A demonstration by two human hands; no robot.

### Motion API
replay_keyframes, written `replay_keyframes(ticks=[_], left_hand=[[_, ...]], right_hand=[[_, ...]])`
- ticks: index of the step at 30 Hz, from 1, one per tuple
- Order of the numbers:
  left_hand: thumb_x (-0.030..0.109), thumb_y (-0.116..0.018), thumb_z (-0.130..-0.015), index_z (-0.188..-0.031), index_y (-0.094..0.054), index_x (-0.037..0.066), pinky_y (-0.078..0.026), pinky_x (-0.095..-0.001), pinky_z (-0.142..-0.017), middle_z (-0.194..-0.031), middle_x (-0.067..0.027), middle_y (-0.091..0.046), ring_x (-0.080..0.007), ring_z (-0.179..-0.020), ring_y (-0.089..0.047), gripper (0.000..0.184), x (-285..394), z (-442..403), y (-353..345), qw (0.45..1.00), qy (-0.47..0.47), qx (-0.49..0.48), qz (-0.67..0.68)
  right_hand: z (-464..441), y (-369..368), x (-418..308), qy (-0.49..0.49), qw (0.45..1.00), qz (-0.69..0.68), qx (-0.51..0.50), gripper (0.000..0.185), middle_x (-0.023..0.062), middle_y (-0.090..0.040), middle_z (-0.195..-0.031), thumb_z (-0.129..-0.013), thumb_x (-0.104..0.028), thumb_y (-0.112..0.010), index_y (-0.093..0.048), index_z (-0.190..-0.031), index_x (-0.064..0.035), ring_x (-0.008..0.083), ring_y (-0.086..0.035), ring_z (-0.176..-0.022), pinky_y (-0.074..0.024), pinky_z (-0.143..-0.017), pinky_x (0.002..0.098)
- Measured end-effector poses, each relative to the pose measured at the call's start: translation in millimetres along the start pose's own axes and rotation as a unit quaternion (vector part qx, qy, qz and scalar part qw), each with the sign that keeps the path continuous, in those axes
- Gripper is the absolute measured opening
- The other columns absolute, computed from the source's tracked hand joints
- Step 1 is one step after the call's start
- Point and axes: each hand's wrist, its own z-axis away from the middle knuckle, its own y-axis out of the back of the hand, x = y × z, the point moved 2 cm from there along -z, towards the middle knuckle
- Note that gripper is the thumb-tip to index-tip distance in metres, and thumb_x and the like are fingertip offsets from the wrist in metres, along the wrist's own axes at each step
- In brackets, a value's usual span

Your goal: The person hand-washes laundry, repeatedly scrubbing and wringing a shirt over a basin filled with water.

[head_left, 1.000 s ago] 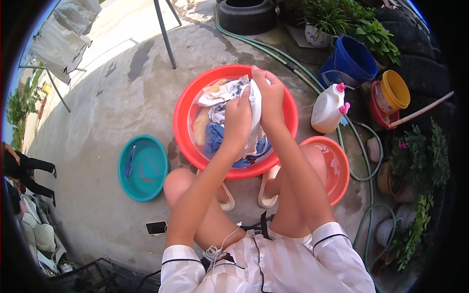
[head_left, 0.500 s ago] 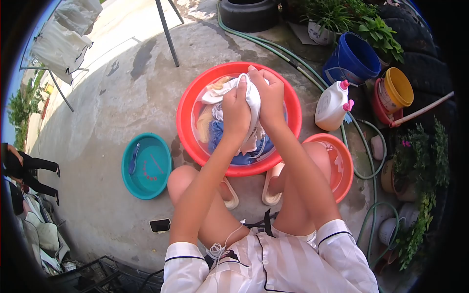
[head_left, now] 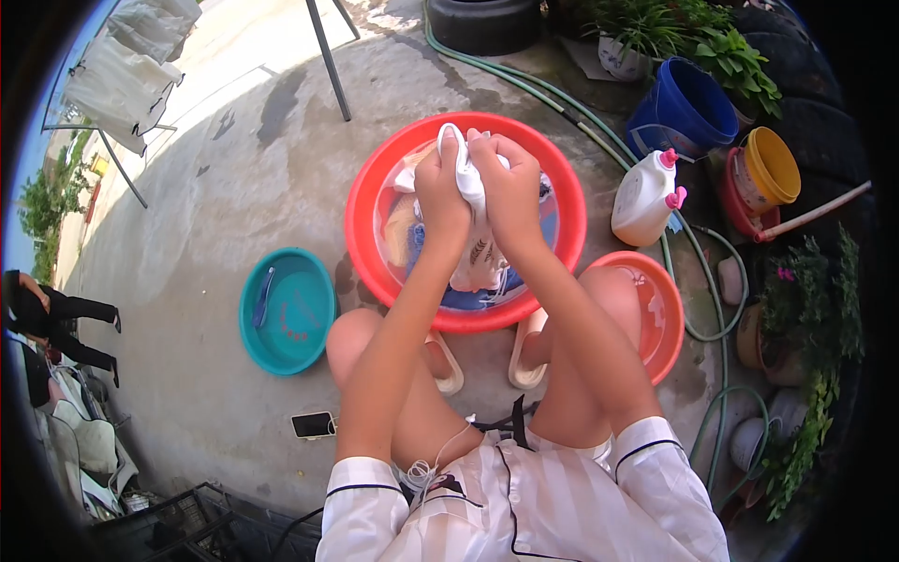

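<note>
The left hand [head_left: 442,183] and the right hand [head_left: 506,178] held a white, soft fabric item with a dark printed motif [head_left: 479,255] above a round, red plastic basin [head_left: 361,225]. Grip state: both hands were closed on the upper part of the fabric, thumbs uppermost; the fingers beneath were largely hidden, so their exact closure could not be told. The fabric rose in a narrow fold between the hands, and its lower part hung toward the near side of the basin.

Handling: the fabric was judged limp and not fragile, heavier than when dry if soaked, and probably slippery. The suitable hold was a full-fist grip on gathered layers, one hand on each side of the fold; a fingertip pinch on a single layer would likely have slipped.

Materials: the basin had a smooth, broad, rolled rim. Inside lay crumpled blue cloth [head_left: 464,300] and pale yellow cloth [head_left: 398,239]. To the left, a shallow teal plastic basin [head_left: 309,328] contained a slim blue implement [head_left: 264,298]. To the right stood a translucent white plastic jug with pink fittings [head_left: 641,199]. The floor [head_left: 225,234] was rough, stained grey concrete.
</note>
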Motion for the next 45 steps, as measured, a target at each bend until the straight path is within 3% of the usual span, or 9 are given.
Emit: replay_keyframes(ticks=[4, 15, 18, 20, 23, 30, 36, 38, 45], left_hand=[[0.031, -0.042, -0.093, -0.073, -0.055, -0.001, -0.038, -0.0240, -0.056, -0.065, -0.0003, -0.053, -0.0061, -0.060, -0.047, 0.040, -3.4, 29.2, -15.3, 0.980, -0.059, -0.023, -0.191], [0.035, -0.044, -0.091, -0.066, -0.052, 0.006, -0.035, -0.0236, -0.051, -0.061, 0.0009, -0.048, -0.0055, -0.056, -0.045, 0.039, 1.4, -19.5, 22.0, 0.998, -0.031, 0.035, -0.047], [0.033, -0.043, -0.092, -0.071, -0.055, 0.003, -0.037, -0.0234, -0.053, -0.065, -0.0017, -0.052, -0.0062, -0.059, -0.047, 0.039, 4.2, 7.7, -4.0, 0.995, -0.020, 0.009, -0.094], [0.030, -0.041, -0.092, -0.074, -0.055, -0.005, -0.040, -0.0311, -0.056, -0.060, -0.0108, -0.054, -0.0153, -0.057, -0.049, 0.042, 4.8, 28.3, -18.4, 0.976, -0.134, -0.011, -0.170], [0.029, -0.041, -0.093, -0.072, -0.055, -0.004, -0.038, -0.0289, -0.055, -0.060, -0.0076, -0.052, -0.0125, -0.058, -0.047, 0.041, 10.0, 34.1, -19.9, 0.974, -0.106, -0.037, -0.195], [0.034, -0.042, -0.092, -0.062, -0.050, 0.003, -0.034, -0.0250, -0.049, -0.056, -0.0005, -0.048, -0.0069, -0.053, -0.043, 0.045, 11.8, -18.0, 17.7, 0.993, -0.055, 0.038, -0.093], [0.036, -0.044, -0.091, -0.066, -0.053, 0.003, -0.033, -0.0250, -0.049, -0.058, 0.0001, -0.047, -0.0065, -0.054, -0.042, 0.042, 3.2, 2.7, -0.9, 0.992, -0.032, -0.002, -0.124], [0.034, -0.040, -0.093, -0.069, -0.052, -0.004, -0.036, -0.0303, -0.052, -0.055, -0.0062, -0.047, -0.0116, -0.054, -0.044, 0.046, 3.4, 16.8, -11.5, 0.973, -0.130, -0.036, -0.186], [0.032, -0.042, -0.092, -0.068, -0.053, -0.003, -0.036, -0.0287, -0.052, -0.055, -0.0038, -0.047, -0.0104, -0.054, -0.043, 0.044, 7.8, 7.8, -2.6, 0.985, -0.056, 0.014, -0.163]], right_hand=[[-18.6, 16.8, -0.5, -0.112, 0.988, -0.100, 0.048, 0.026, -0.0002, -0.053, -0.058, -0.085, -0.019, -0.055, -0.055, -0.065, -0.0026, 0.0054, -0.046, -0.051, -0.0352, -0.046, 0.0220], [22.3, -10.8, -8.5, 0.004, 0.997, 0.062, -0.042, 0.024, 0.0018, -0.053, -0.058, -0.082, -0.016, -0.055, -0.056, -0.065, 0.0008, 0.0061, -0.044, -0.054, -0.0364, -0.051, 0.0246], [-3.7, 6.0, 3.7, -0.070, 0.995, -0.077, 0.004, 0.024, -0.0002, -0.052, -0.058, -0.083, -0.017, -0.055, -0.055, -0.063, -0.0018, 0.0050, -0.044, -0.054, -0.0355, -0.049, 0.0233], [-15.6, 15.6, 7.6, -0.110, 0.986, -0.121, 0.034, 0.023, -0.0018, -0.051, -0.059, -0.083, -0.018, -0.055, -0.054, -0.064, -0.0045, 0.0042, -0.044, -0.053, -0.0344, -0.048, 0.0220], [-16.7, 14.9, 4.6, -0.135, 0.978, -0.151, 0.052, 0.023, -0.0018, -0.050, -0.058, -0.084, -0.018, -0.055, -0.053, -0.065, -0.0052, 0.0038, -0.043, -0.052, -0.0336, -0.047, 0.0213], [17.4, -7.1, -3.7, -0.029, 0.996, 0.062, -0.058, 0.022, 0.0015, -0.053, -0.059, -0.080, -0.014, -0.053, -0.055, -0.063, -0.0003, 0.0077, -0.047, -0.056, -0.0385, -0.054, 0.0239], [-0.8, 2.2, 5.9, -0.063, 0.994, -0.079, 0.028, 0.022, 0.0012, -0.053, -0.060, -0.081, -0.015, -0.053, -0.055, -0.064, -0.0015, 0.0072, -0.047, -0.054, -0.0376, -0.050, 0.0236], [-14.5, 12.6, 5.7, -0.106, 0.985, -0.128, 0.055, 0.022, 0.0001, -0.052, -0.060, -0.082, -0.016, -0.053, -0.054, -0.065, -0.0030, 0.0063, -0.046, -0.052, -0.0360, -0.048, 0.0231], [-10.5, 0.8, 6.7, -0.127, 0.985, -0.117, 0.010, 0.020, -0.0014, -0.050, -0.058, -0.081, -0.014, -0.054, -0.053, -0.063, -0.0036, 0.0048, -0.044, -0.052, -0.0346, -0.048, 0.0224]])
